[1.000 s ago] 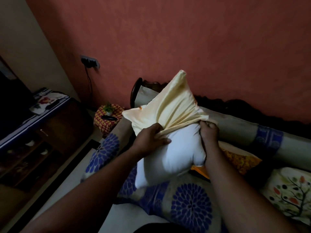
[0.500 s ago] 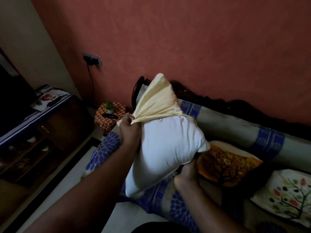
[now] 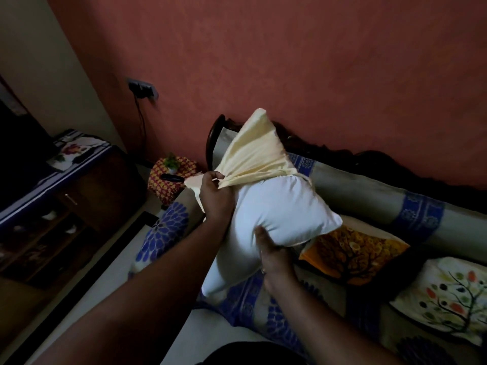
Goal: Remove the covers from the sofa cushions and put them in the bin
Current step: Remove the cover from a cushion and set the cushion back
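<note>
Both hands (image 3: 216, 198) (image 3: 274, 259) on white cushion (image 3: 276, 214) (cover (image 3: 254, 156) bunched atop)

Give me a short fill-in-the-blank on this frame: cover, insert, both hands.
1. The left hand grips the bunched edge of the pale ____ cover.
2. The right hand takes its grip on the ____ cushion insert, low on its near side.
3. The cover sits only over the insert's ____ end, the rest being bare.
4. The orange tree-print cushion lies on the sofa to the ____ of the insert.

Missing words: yellow; white; upper; right
</note>
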A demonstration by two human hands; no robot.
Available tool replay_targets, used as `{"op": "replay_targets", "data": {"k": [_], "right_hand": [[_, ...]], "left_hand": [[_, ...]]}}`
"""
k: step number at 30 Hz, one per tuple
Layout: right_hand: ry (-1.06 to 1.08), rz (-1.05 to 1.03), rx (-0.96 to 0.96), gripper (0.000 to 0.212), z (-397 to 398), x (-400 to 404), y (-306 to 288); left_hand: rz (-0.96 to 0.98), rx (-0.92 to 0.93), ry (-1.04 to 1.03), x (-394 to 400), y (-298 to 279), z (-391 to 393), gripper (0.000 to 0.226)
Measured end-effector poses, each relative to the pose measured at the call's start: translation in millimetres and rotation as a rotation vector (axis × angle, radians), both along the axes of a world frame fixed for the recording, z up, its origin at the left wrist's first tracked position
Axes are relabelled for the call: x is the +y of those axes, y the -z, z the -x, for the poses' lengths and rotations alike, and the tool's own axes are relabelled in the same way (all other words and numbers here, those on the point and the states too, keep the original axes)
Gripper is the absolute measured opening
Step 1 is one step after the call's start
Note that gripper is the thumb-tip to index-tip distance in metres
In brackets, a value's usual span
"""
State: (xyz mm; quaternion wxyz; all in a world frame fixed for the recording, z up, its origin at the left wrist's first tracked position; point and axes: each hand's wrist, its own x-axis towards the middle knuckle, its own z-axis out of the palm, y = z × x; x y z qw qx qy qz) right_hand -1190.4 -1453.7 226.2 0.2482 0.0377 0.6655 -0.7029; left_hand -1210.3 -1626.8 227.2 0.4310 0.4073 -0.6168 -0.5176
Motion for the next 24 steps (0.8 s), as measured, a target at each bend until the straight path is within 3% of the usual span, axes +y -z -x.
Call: {"op": "replay_targets", "data": {"k": [2,3,5,8,12,15,17,20,22,24], "right_hand": [[0.047,0.011,-0.117,0.026,5,-1,0],[0.12,0.052,-0.138,0.018,10,0,-2],[0.261,0.104,-0.113,0.013,23,0,-3],[0.342,0.169,-0.047,0.026,35,-3,-5],[0.35,0.248,0.074,0.035,38,-9,-29],[0.351,0.286,0.1,0.034,45,-19,-38],[0.355,0.289,0.115,0.032,48,-22,-42],[0.374,0.238,0.11,0.027,52,-26,-39],[0.39,0.167,0.119,0.022,59,-29,-39],[0.401,0.096,0.123,0.035,66,-30,-36]], "left_hand": [[0.04,-0.049,0.078,-1,3,-3,0.02],[0.065,-0.086,0.115,-6,2,-6,0.019],[0.261,-0.231,0.143,-21,6,-17,0.021],[0.556,-0.517,0.11,-42,26,-42,0.032],[0.454,-0.713,-0.016,-29,54,-70,0.024],[0.174,-0.842,0.121,-20,67,-72,0.026],[0.137,-0.944,0.329,-11,78,-73,0.035],[0.262,-0.916,0.57,21,78,-71,0.04],[0.219,-0.732,0.679,44,72,-70,0.031],[0.181,-0.567,0.727,58,72,-70,0.036]]}}
